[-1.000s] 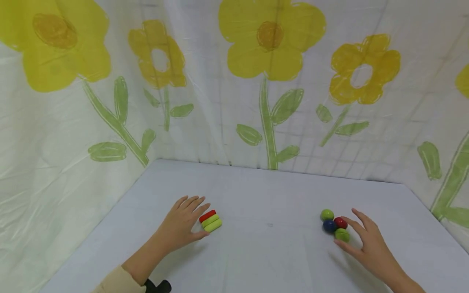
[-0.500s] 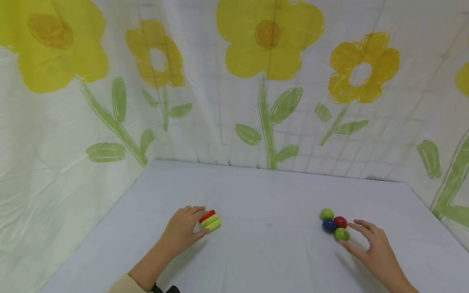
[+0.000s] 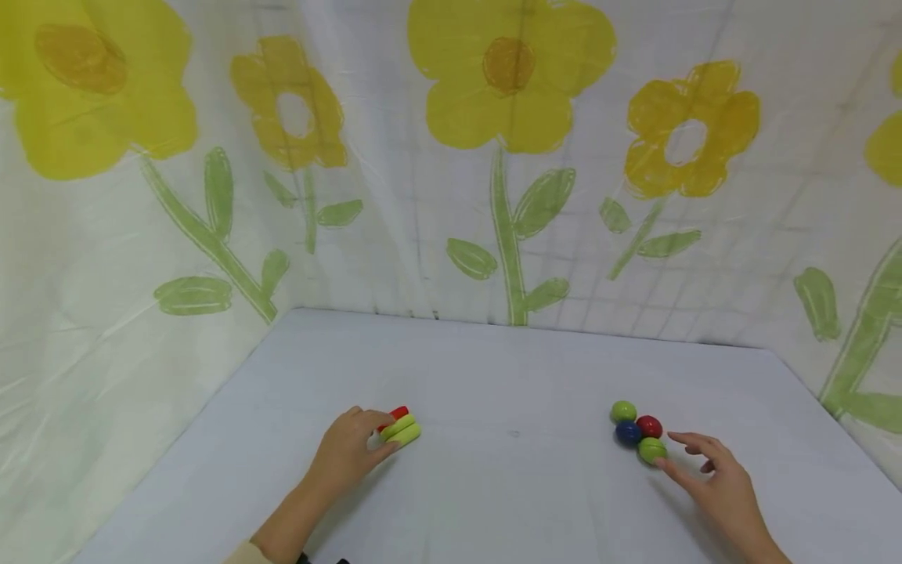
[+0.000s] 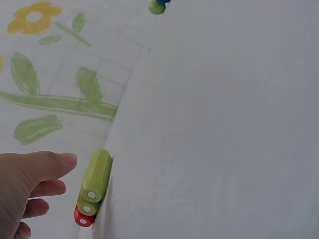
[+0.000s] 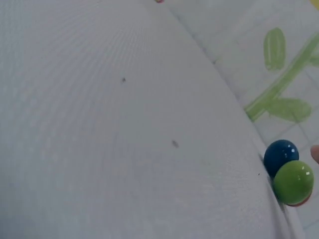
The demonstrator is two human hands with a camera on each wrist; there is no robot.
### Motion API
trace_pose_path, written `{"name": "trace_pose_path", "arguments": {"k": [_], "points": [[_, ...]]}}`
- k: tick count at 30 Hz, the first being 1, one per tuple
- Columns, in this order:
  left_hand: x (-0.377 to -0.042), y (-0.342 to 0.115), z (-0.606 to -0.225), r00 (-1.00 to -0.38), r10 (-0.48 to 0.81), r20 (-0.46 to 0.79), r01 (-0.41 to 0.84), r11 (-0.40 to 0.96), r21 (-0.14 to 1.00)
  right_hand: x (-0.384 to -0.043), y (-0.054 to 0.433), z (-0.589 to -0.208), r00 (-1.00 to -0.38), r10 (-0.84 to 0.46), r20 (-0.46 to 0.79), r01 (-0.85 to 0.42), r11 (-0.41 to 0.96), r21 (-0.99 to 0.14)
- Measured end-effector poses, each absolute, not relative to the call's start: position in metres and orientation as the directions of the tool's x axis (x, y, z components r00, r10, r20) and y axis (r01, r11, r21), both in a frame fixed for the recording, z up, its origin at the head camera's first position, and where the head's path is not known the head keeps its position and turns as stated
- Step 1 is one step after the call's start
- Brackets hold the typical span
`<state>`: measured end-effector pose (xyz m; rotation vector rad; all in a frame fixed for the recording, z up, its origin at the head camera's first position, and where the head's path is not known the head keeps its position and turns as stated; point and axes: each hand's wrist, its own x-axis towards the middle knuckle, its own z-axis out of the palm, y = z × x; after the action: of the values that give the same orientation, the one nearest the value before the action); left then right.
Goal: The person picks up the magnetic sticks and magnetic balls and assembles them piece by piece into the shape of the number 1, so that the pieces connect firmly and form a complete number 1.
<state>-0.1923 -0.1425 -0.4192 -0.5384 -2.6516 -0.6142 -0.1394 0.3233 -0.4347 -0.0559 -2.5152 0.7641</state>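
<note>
On the left of the table lie three short rounded sticks side by side: a red stick [image 3: 401, 411] and two yellow-green sticks [image 3: 409, 434]. In the left wrist view their ends carry white dots, and the nearest yellow-green stick [image 4: 97, 172] is beside the thumb. My left hand [image 3: 345, 445] is bent over this group, thumb and fingers either side, a gap showing in the left wrist view. To the right are clustered a blue ball [image 3: 628, 433], a red ball [image 3: 650, 427] and two green balls [image 3: 651, 450]. My right hand [image 3: 722, 489] has its thumb tip right at the nearer green ball, fingers loosely bent.
A white-covered table [image 3: 521, 501] spreads between the two groups. Behind it and along the sides hangs a pale curtain [image 3: 395, 235] with yellow flowers and green leaves.
My left hand's fingers have come down and bent in over the sticks. My right hand's forefinger has drawn back from the red ball, while its thumb has come up to the nearer green ball.
</note>
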Motion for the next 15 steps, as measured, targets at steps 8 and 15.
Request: {"name": "trace_pose_path", "arguments": {"k": [8,15], "points": [[-0.195,-0.146,-0.434,-0.817,0.292,0.497,0.501,0.787,0.36,-0.145,0.325,-0.443,-0.892,0.208,0.401,-0.146,0.707,-0.692],[-0.196,-0.146,-0.439,-0.789,0.319,0.525,0.538,0.771,0.34,-0.149,0.327,-0.451,-0.898,0.203,0.391,-0.178,0.644,-0.744]]}}
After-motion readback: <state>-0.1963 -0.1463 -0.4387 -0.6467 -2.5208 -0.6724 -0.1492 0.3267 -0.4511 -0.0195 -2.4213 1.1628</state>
